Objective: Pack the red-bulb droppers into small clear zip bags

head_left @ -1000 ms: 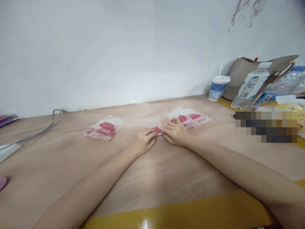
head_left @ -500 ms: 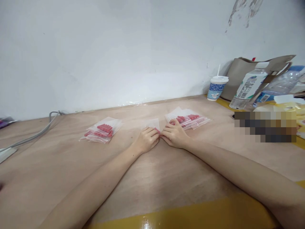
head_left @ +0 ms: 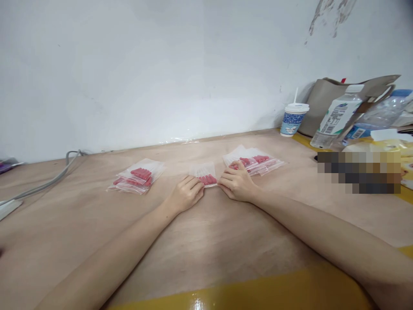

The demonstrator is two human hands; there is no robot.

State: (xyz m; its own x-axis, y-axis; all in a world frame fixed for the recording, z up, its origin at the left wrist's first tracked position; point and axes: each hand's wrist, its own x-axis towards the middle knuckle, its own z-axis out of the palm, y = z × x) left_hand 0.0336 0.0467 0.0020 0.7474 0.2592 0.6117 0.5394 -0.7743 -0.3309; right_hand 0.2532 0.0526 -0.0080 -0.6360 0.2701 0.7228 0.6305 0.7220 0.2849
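A small clear zip-lock bag [head_left: 202, 169] lies flat in front of me with a row of several red, stick-like pieces [head_left: 207, 179] inside. Its zip edge faces me. My left hand [head_left: 186, 193] is closed on the near left corner, fingers curled and pressed together. At the near right corner, my right hand [head_left: 238, 184] pinches the end of the same edge. Just beyond my right hand is a pile of similar filled bags [head_left: 272, 163], partly covered by its fingers. Another stack of filled bags [head_left: 140, 175] lies to the left of my left hand.
A paper cup with a straw [head_left: 294, 118], a plastic bottle [head_left: 337, 114] and a grey bag [head_left: 318, 101] stand at the back right. Grey cable [head_left: 58, 181] runs along the left. A white wall [head_left: 145, 77] rises behind the brown tabletop [head_left: 180, 254].
My left hand has slid left along the bag's near edge, away from my right hand, uncovering the red pieces. The right hand has stayed almost in place.
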